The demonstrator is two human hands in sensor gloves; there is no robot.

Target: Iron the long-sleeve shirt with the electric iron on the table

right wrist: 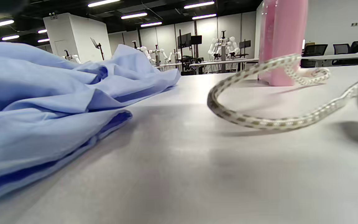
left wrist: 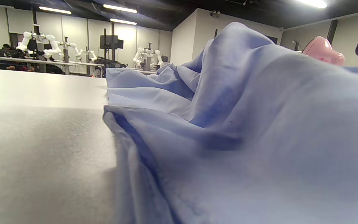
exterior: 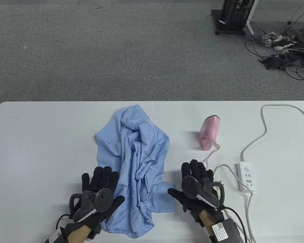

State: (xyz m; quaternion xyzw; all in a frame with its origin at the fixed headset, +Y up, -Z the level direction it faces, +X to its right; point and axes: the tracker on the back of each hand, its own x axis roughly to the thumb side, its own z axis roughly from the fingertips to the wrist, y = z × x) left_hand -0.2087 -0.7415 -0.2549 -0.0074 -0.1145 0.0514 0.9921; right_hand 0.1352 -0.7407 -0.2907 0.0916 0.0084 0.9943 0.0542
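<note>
A light blue long-sleeve shirt [exterior: 135, 162] lies crumpled in the middle of the white table [exterior: 40, 141]. It fills the left wrist view [left wrist: 244, 130] and the left of the right wrist view [right wrist: 42, 102]. A pink electric iron [exterior: 209, 133] stands upright to its right, also in the right wrist view [right wrist: 281, 40]. My left hand [exterior: 101, 184] lies flat and open at the shirt's left edge, thumb on the cloth. My right hand [exterior: 195, 179] lies flat and open on the table just right of the shirt, holding nothing.
The iron's braided cord [exterior: 217, 169] loops beside my right hand to a white power strip [exterior: 247, 176], whose grey cable [exterior: 263, 131] runs to the table's back right. The cord shows close in the right wrist view [right wrist: 259, 118]. Cables and a stand lie on the floor beyond.
</note>
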